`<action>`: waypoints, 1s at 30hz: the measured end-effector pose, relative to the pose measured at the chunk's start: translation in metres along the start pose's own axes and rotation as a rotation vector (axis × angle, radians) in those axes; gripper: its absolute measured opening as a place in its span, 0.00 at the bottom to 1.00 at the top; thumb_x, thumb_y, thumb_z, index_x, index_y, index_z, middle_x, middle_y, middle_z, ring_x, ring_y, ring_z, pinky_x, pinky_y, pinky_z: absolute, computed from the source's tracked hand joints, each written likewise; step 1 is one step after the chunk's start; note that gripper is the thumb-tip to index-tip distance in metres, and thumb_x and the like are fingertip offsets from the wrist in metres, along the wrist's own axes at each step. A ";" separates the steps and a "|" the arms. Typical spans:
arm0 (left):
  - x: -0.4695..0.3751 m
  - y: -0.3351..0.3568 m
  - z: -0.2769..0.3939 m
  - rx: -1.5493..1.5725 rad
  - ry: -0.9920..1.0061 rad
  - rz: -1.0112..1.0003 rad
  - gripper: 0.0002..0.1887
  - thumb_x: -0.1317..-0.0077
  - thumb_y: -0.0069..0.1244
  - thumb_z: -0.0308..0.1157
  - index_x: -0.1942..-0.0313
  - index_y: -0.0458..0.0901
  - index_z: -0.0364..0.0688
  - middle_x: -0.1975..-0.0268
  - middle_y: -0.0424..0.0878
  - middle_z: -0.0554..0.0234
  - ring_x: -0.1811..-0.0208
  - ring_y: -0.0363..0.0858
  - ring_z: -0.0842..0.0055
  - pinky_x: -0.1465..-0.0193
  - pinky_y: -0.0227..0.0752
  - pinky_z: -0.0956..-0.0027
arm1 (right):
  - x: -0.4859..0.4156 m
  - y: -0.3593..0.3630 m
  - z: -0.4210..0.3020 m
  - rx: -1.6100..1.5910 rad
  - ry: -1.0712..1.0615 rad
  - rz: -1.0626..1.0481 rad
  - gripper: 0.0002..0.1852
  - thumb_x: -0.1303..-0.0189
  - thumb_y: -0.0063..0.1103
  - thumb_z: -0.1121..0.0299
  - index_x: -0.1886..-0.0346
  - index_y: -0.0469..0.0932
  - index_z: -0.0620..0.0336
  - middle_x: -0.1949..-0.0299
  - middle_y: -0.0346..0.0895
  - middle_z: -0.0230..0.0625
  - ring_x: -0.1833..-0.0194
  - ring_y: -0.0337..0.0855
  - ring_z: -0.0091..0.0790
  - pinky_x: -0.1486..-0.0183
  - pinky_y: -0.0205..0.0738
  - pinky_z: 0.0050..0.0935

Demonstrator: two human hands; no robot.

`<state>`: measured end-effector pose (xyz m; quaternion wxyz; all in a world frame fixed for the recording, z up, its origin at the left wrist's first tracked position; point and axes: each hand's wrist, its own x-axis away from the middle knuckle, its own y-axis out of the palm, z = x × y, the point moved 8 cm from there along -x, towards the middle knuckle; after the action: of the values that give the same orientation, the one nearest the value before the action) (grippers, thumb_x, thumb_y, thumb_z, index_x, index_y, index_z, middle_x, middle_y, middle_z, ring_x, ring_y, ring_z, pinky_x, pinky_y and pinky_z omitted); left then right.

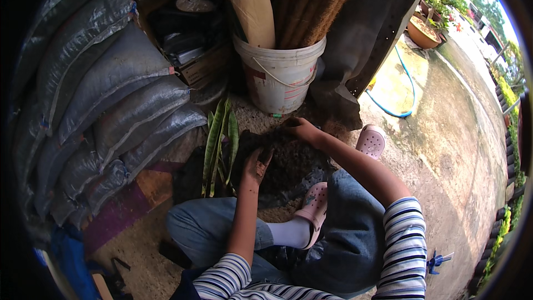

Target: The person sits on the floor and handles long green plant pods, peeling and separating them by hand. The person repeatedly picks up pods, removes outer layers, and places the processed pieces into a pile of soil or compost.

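A dark heap of soil [293,162] lies on black plastic [310,181] on the ground in front of me. My left hand [257,166], smeared with soil, rests at the heap's near left side with thumb and fingers apart. At the far edge of the heap is my right hand [299,130], its fingers bent down against the dark soil. Shadow and soil hide those fingertips, so I cannot tell whether they grip anything. Long snake plant leaves [216,146] with pale edges stand just left of the heap, beside my left hand.
Filled grey plastic sacks [137,104] are stacked on the left. A white bucket [281,75] holding brown coir poles [308,8] and rolled cardboard [254,16] stands beyond the heap. Pink clogs [315,204] are on my feet. A blue hose [410,91] lies on concrete at right.
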<state>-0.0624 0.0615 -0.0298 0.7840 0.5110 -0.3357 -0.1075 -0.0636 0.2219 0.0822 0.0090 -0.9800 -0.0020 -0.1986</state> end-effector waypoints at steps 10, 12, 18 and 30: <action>-0.002 -0.006 0.001 0.063 -0.023 0.020 0.25 0.34 0.37 0.25 0.40 0.48 0.29 0.45 0.59 0.31 0.47 0.68 0.51 0.44 0.70 0.56 | -0.002 -0.001 -0.002 0.156 -0.177 -0.039 0.17 0.46 0.51 0.76 0.51 0.72 0.64 0.67 0.79 0.36 0.61 0.77 0.26 0.59 0.73 0.27; 0.000 -0.004 0.000 0.060 -0.023 -0.002 0.24 0.34 0.38 0.25 0.41 0.49 0.28 0.46 0.59 0.31 0.47 0.68 0.51 0.45 0.71 0.56 | -0.001 -0.002 0.001 0.189 -0.090 -0.040 0.18 0.46 0.50 0.76 0.50 0.71 0.64 0.65 0.78 0.36 0.63 0.77 0.25 0.61 0.74 0.27; -0.006 -0.010 -0.002 0.038 -0.021 0.015 0.20 0.34 0.38 0.26 0.46 0.56 0.24 0.48 0.65 0.36 0.48 0.70 0.55 0.47 0.74 0.59 | -0.005 -0.001 0.010 -0.064 0.050 0.004 0.20 0.45 0.48 0.76 0.46 0.67 0.64 0.57 0.74 0.35 0.63 0.76 0.25 0.61 0.72 0.25; -0.004 -0.009 0.000 -0.047 0.003 0.103 0.22 0.34 0.36 0.25 0.43 0.51 0.25 0.47 0.64 0.34 0.49 0.70 0.54 0.46 0.72 0.57 | -0.003 -0.022 0.003 0.467 -0.251 0.203 0.11 0.50 0.55 0.73 0.62 0.78 0.64 0.66 0.79 0.40 0.64 0.79 0.31 0.58 0.72 0.27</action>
<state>-0.0634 0.0595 -0.0396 0.8008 0.4746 -0.3578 -0.0740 -0.0657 0.2437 0.0782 0.2538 -0.9636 0.0493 -0.0681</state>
